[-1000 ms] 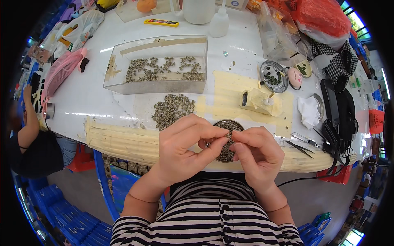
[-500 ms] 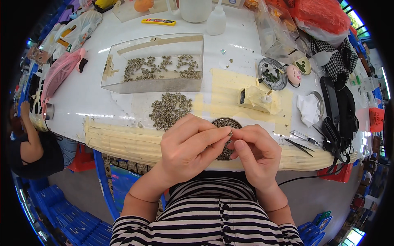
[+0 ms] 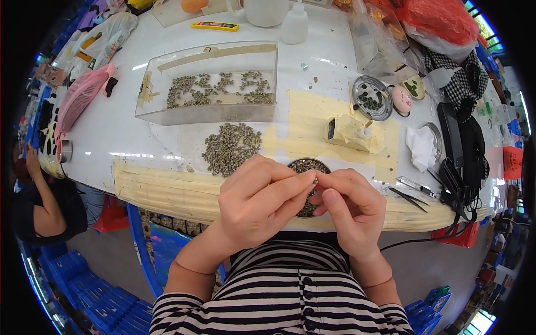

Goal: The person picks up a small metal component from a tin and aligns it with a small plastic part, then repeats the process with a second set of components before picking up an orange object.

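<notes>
My left hand [image 3: 259,201] and my right hand [image 3: 352,206] meet fingertip to fingertip over a round dish [image 3: 325,167] at the table's front edge. The dish holds many small metal parts, and my fingers cover much of it. Left thumb and forefinger pinch a tiny metal part [image 3: 315,180]. The right forefinger touches that part too, while the right thumb stands apart from the forefinger. A pile of similar small metal parts [image 3: 231,148] lies on the table beyond my left hand.
A clear box [image 3: 206,116] with more parts stands behind the pile. On the right are a tape-wrapped block [image 3: 349,134], a round dish of dark green pieces [image 3: 371,100], tweezers [image 3: 408,199], white tissue [image 3: 421,148] and a black bag [image 3: 466,139]. Another person [image 3: 47,206] sits at left.
My right thumb has moved slightly away from the forefinger. The view has shifted a little; otherwise both hands stay in place over the dish.
</notes>
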### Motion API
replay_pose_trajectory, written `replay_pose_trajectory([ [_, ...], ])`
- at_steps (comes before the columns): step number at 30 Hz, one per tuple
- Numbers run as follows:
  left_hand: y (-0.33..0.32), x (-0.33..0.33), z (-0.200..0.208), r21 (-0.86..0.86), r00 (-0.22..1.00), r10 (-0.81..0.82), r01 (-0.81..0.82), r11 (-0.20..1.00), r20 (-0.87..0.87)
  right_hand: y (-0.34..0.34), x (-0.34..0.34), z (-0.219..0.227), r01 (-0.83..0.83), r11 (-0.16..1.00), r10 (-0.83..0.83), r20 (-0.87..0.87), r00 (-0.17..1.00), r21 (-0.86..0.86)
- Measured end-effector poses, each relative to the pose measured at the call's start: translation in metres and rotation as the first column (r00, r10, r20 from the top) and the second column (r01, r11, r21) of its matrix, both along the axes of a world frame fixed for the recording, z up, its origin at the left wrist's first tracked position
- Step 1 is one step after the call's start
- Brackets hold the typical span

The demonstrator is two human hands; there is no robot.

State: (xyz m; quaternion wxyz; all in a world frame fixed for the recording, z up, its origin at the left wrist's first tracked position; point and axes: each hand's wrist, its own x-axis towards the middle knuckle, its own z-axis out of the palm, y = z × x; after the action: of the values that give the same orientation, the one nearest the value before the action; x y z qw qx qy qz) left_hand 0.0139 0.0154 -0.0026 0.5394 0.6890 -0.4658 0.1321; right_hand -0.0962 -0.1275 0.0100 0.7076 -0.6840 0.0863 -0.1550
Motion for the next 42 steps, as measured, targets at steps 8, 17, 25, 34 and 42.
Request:
replay_pose_trajectory([
  [8,-0.001,-0.002,0.003,0.011,1.000,-0.021,0.021,1.000,0.014,-0.004,0.003,0.001,-0.009,0.977,0.028,-0.083,0.996,0.215],
  [17,-0.001,-0.003,0.002,0.035,0.999,-0.017,0.016,0.999,0.045,-0.004,0.004,0.001,0.021,0.974,-0.004,-0.072,0.997,0.224],
  [25,-0.001,-0.002,0.000,0.022,1.000,0.000,0.000,1.000,0.003,0.001,0.005,-0.004,0.238,0.893,-0.169,0.206,0.964,-0.382],
  [34,-0.001,-0.001,0.001,0.009,0.998,-0.031,0.031,0.999,-0.055,-0.002,0.004,-0.003,0.238,0.826,-0.133,0.234,0.963,-0.510],
  [42,0.008,0.006,0.006,0.130,0.967,-0.190,0.212,0.968,-0.168,-0.016,-0.016,-0.001,0.304,0.845,-0.259,0.159,0.953,-0.440],
])
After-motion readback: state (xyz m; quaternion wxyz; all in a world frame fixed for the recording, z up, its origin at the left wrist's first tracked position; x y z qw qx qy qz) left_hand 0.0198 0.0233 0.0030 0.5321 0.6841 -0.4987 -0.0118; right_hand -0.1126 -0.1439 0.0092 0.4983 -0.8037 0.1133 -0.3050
